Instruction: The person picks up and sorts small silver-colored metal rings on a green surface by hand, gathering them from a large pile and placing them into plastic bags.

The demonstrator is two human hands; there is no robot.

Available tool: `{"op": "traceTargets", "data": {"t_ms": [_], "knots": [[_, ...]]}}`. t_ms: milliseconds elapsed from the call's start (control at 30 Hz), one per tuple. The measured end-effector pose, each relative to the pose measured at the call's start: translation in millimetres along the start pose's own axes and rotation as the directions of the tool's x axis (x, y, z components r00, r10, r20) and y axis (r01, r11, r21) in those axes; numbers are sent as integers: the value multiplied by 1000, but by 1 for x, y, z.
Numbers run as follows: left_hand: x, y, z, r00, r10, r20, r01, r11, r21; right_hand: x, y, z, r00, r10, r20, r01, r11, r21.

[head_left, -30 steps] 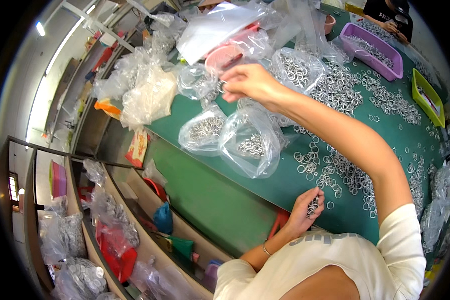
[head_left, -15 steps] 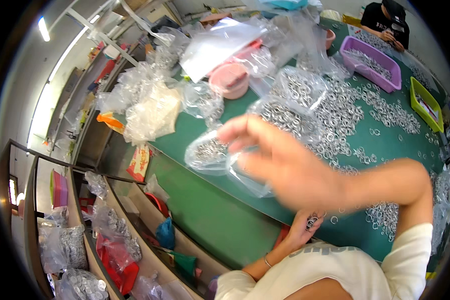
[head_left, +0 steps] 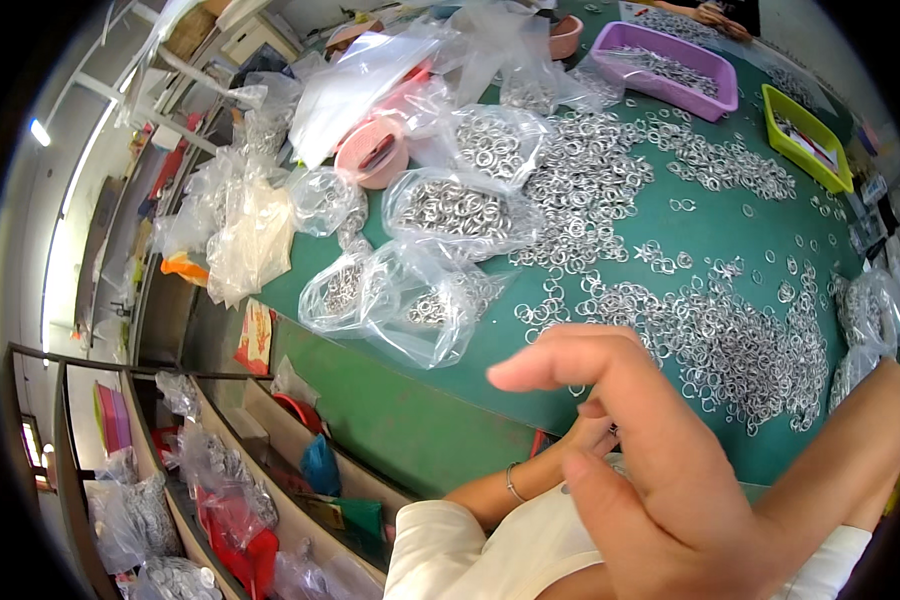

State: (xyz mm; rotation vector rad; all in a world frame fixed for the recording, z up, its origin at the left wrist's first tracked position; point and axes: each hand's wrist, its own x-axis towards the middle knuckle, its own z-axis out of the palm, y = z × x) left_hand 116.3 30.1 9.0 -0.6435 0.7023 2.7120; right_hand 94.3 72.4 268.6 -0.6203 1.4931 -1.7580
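Note:
My right hand [head_left: 670, 480] is raised close to the camera, fingers bent and thumb held apart, with nothing visible between them. Partly hidden behind it, my left hand [head_left: 592, 432] is closed near the table edge; a bit of grey metal shows at its fingers, and a bracelet circles that wrist. Beyond the hands, small silvery metal rings [head_left: 735, 345] lie in a wide loose pile. Clear plastic bags holding such rings stand on the left: a full bag [head_left: 455, 210] and, nearer the edge, a bag with fewer rings [head_left: 425, 310].
A purple basket [head_left: 710, 103] and a yellow-green basket [head_left: 830, 180] stand at the far right of the green table [head_left: 590, 300]. A pink bowl [head_left: 395, 175] sits among plastic bags. Shelf bins [head_left: 232, 465] with bagged parts are at lower left. Another person's hand [head_left: 715, 15] works at the far end.
My right hand has come back from over the bags toward me and closer to the camera. The view has shifted, so the table sits further left. My left hand stays low by the edge.

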Motion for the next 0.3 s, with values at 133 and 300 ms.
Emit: {"op": "traceTargets", "data": {"t_ms": [133,300], "knots": [[8,-14,1,997,-59,-46,62,994,88,-23,31,-43,971,-239,31,238,971,21],[17,-26,31,1000,-25,2,24,993,115,-64,22,-92,972,-228,-49,210,947,-245]]}}
